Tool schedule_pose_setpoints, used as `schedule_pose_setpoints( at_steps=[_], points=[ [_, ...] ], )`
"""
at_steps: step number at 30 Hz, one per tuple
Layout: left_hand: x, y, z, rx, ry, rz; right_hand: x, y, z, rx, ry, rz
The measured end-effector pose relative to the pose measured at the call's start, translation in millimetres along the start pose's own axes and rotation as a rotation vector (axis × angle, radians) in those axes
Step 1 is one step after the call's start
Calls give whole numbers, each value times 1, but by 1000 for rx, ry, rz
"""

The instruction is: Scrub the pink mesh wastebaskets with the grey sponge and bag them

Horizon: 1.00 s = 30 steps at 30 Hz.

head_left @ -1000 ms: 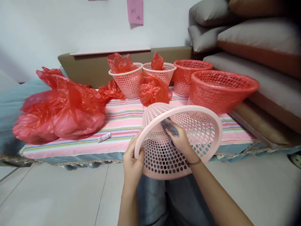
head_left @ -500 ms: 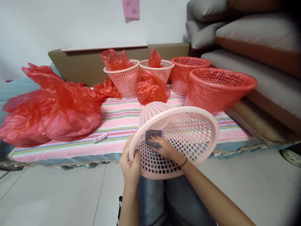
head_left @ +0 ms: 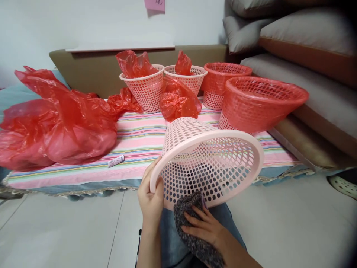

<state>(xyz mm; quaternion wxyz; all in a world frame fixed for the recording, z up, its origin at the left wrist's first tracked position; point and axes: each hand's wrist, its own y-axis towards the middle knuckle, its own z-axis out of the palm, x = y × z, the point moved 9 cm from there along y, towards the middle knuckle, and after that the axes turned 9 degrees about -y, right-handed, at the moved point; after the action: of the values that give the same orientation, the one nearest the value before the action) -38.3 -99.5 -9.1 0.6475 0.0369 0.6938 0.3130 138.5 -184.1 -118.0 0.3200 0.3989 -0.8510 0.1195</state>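
A pale pink perforated plastic basket (head_left: 189, 136) lies tilted over my lap, its open mouth facing me. My left hand (head_left: 150, 190) grips its rim on the left, thumb on the near side and fingers behind the wall. At the lower part of the rim, my right hand (head_left: 205, 229) holds a dark grey speckled cloth (head_left: 192, 238), fingers spread across it. The cloth covers a stretch of the bottom rim and hangs down over my jeans. My right palm is hidden behind the fingers and cloth.
On the striped cover (head_left: 139, 136) stand two pink baskets with red bags inside, such as this basket (head_left: 146, 91), and two wrapped in red plastic, including a nearer basket (head_left: 251, 108). Red bags (head_left: 75, 130), a small white tube (head_left: 116, 161) and stacked cushions (head_left: 306, 89) surround them.
My right hand has drawn the cloth out of the basket's inside, down to the lower rim. The left hand keeps its hold, and the basket has shifted slightly.
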Motion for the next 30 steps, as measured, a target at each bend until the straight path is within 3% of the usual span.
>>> schedule_pose_setpoints(
  at_steps=[2,4,9,12,15,17,19,21,25,30],
  points=[
    [3,0,0,2,-7,-17,-10,-3,6,-22,-17,3],
    [5,0,-2,-15,-17,-40,-13,-6,-11,-121,16,44],
    [7,0,-4,-48,-29,-84,-1,-3,-113,-463,88,181],
    [7,0,-1,-13,-29,-87,4,19,-176,-678,-75,141],
    [4,0,0,-5,-40,-67,-14,63,-205,-762,-317,128],
    [4,0,-1,-5,-48,-61,-44,100,-199,-643,-402,210],
    [4,0,-2,-2,-51,-60,-78,131,-175,-435,-435,320],
    [4,0,0,23,-40,-54,-101,147,-149,-320,-430,358],
    [2,1,6,76,-7,-49,-125,154,-112,-250,-413,372],
    [16,-17,8,-43,-121,-149,-147,153,-104,-233,-387,442]
  ],
)
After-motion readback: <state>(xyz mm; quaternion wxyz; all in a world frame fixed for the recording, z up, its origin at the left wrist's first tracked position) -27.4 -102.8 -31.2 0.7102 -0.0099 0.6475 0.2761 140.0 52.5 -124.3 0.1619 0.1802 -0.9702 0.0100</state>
